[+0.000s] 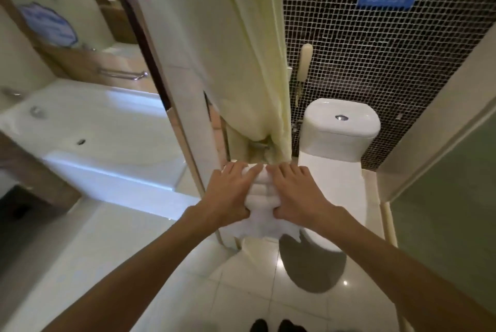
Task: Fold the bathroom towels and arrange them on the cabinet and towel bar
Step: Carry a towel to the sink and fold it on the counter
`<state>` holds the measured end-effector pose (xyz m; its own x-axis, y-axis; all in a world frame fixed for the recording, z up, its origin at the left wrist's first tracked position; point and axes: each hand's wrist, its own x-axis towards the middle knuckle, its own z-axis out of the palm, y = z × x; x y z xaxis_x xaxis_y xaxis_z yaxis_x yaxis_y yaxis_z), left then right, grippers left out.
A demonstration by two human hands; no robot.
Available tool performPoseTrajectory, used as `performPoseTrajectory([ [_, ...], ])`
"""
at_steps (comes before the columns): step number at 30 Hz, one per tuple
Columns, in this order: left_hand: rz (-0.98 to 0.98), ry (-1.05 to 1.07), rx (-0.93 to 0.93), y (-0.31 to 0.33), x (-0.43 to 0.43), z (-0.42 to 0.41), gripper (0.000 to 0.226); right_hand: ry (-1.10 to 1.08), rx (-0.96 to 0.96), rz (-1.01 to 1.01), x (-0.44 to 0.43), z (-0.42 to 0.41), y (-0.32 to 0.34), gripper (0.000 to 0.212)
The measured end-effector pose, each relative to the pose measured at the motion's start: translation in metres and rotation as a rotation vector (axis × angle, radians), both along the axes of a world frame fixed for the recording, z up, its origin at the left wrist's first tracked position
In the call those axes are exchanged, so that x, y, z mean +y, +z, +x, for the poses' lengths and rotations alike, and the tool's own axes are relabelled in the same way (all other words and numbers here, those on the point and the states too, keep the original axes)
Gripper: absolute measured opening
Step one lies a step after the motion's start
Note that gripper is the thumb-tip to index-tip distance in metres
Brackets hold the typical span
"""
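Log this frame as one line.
left hand: gripping white towel | right hand: gripping same towel | towel: bunched, held midair before shower curtain | toilet: right

Head camera looks steeply down, close over the towel [261, 197].

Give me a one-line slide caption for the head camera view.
Both hands, left hand and right hand, grip a folded white towel beside the toilet.
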<state>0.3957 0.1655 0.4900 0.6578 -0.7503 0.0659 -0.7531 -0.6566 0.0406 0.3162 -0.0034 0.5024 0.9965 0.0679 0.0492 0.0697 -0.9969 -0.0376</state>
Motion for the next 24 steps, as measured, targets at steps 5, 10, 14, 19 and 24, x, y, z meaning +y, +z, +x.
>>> performPoseTrajectory([
  [5, -0.040, 0.185, 0.059, -0.012, 0.052, -0.003, 0.081, 0.155, 0.031, 0.041, 0.045, 0.032, -0.021, 0.071],
  [10, -0.046, 0.402, 0.077, -0.018, 0.099, -0.011, 0.081, 0.335, -0.013, 0.102, 0.092, 0.059, -0.030, 0.061],
  [14, -0.025, 0.611, 0.077, -0.022, 0.128, -0.028, 0.081, 0.507, -0.001, 0.119, 0.126, 0.072, -0.041, 0.059],
  [19, -0.033, 0.819, 0.077, -0.028, 0.147, -0.057, 0.084, 0.708, 0.047, 0.150, 0.152, 0.080, -0.046, 0.075],
  [24, -0.047, 0.963, 0.076, -0.031, 0.156, -0.075, 0.080, 0.870, 0.094, 0.181, 0.171, 0.086, -0.049, 0.072],
])
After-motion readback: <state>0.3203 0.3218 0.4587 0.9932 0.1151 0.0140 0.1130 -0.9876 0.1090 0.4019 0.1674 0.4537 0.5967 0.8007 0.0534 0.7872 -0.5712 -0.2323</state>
